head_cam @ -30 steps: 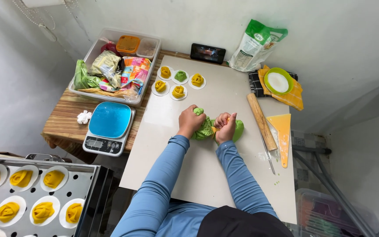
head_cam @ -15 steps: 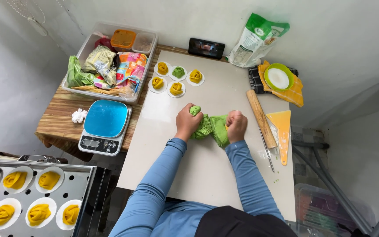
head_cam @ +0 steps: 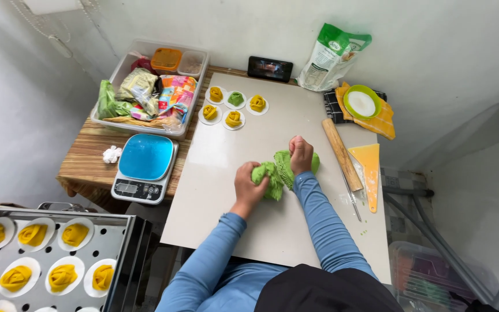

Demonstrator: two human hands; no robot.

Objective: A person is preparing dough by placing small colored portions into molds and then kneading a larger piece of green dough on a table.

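Now both hands, left hand (head_cam: 248, 184), right hand (head_cam: 300, 155), fingers clenched on green dough (head_cam: 278, 170), green-white pouch (head_cam: 332, 56) leaning at wall

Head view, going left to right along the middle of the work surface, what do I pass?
White crumpled wad → blue kitchen scale → left hand → green dough → right hand → wooden rolling pin → yellow scraper.

A green-and-white plastic pouch (head_cam: 332, 56) leans on the wall beside a small black phone screen (head_cam: 270, 69). Colourful foil packets (head_cam: 156, 95) fill the clear tub (left); the blue scale's grey display (head_cam: 126, 188) faces forward.
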